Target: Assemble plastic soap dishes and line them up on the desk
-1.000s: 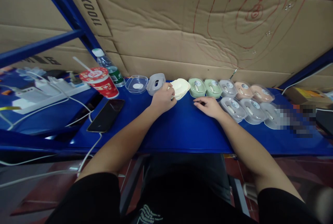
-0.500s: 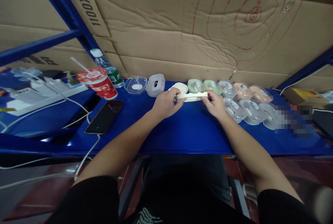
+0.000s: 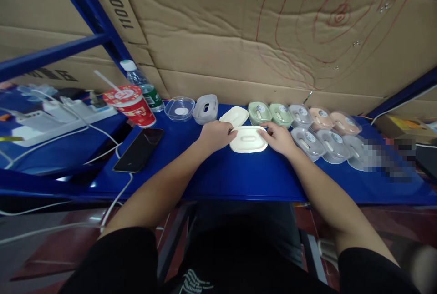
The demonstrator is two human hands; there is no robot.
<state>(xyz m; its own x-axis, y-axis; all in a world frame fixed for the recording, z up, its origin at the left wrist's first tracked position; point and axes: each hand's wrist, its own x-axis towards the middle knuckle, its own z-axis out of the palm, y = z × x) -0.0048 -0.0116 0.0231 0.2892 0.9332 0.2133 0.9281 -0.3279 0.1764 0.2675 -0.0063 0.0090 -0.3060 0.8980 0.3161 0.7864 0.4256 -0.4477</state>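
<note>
Between my two hands is a cream oval lid [image 3: 248, 144] with a raised bar in its middle, tilted so its broad face shows. My left hand [image 3: 215, 138] grips its left end, thumb on the face and fingers behind. The right end is pinched by my right hand [image 3: 279, 137]. Just behind the lid a second cream piece [image 3: 235, 115] lies on the blue table, partly covered by it. A grey container with a slot [image 3: 206, 110] and a clear plastic bowl [image 3: 180, 109] stand to the left of that piece.
Several lidded boxes in green [image 3: 259, 113], grey [image 3: 307, 143] and peach [image 3: 321, 118] line the right. On the left are a red cup with a straw [image 3: 133, 106], a water bottle [image 3: 145, 87], a phone [image 3: 138, 150] and a power strip [image 3: 64, 123]. Cardboard [image 3: 211, 34] walls the back.
Both hands have turned the cream lid from edge-on to showing its broad face. The piece behind it is now less covered. The camera view has shifted slightly.
</note>
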